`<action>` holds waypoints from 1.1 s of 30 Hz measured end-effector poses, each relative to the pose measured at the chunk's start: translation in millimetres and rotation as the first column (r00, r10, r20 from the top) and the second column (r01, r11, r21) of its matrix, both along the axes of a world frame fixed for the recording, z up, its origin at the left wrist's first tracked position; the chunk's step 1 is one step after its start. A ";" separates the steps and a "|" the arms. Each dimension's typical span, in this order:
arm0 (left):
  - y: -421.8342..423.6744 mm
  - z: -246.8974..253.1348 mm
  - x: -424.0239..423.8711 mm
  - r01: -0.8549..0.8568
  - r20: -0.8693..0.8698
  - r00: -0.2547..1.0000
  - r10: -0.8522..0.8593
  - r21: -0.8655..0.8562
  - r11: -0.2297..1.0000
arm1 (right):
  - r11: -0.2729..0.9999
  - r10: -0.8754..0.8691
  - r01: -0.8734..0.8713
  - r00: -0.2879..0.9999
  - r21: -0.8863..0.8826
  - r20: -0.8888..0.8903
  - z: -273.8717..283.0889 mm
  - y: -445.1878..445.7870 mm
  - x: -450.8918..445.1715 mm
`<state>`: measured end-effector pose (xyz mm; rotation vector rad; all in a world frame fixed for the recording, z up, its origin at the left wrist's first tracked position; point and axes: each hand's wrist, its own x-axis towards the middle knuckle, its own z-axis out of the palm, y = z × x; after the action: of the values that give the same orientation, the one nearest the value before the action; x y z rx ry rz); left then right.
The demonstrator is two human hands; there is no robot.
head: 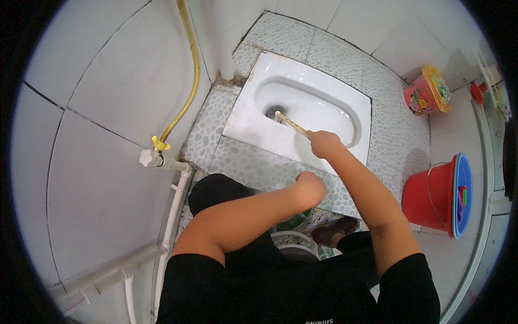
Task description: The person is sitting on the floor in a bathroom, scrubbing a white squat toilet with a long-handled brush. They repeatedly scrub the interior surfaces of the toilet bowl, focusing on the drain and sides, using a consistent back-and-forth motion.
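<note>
My right hand (325, 143) is closed around the pale handle of a toilet brush (293, 124). The brush's dark bristled head sits in the drain hole at the left end of a white ceramic squat toilet (251, 121). My left hand (311, 187) hangs bent at the wrist over the tiled floor, just in front of the toilet's near edge. Its fingers are mostly hidden behind the wrist, and I cannot tell whether they hold anything.
A yellow hose (195, 77) runs down the left wall to a white valve (147, 158) and pipe. On the right lie a red bucket (429, 196) with a blue basin (465, 174) and a floral red container (419, 95). A whitish bucket (309, 241) stands below me.
</note>
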<state>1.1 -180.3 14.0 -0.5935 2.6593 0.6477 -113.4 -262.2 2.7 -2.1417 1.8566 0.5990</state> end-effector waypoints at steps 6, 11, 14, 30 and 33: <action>3.3 13.2 5.4 0.015 -0.075 0.997 -0.015 -0.001 1.000 | 0.994 -0.095 0.093 0.995 -0.060 -0.042 25.6 66.3 -96.1; 8.2 7.7 8.4 0.011 -0.001 1.000 -0.011 0.031 0.999 | 0.978 -0.119 0.099 0.988 -0.184 -0.099 16.4 137.2 -135.3; 10.9 12.3 2.5 0.051 0.045 0.998 -0.052 0.016 0.999 | 0.952 -0.223 0.197 0.970 -0.233 -0.093 8.1 141.3 -146.2; 6.5 17.8 -0.5 0.109 -0.049 0.993 -0.111 -0.033 0.993 | 0.966 -0.219 0.188 0.960 -0.175 -0.176 32.9 131.1 -187.2; 12.8 10.5 11.0 0.062 0.021 0.998 -0.061 -0.079 0.995 | 0.947 -0.318 0.299 0.920 -0.116 -0.228 39.7 183.5 -231.6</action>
<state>12.1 -167.5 24.5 -0.5342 2.6846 0.5181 -345.0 -78.7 42.3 -1.8264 2.3261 0.7543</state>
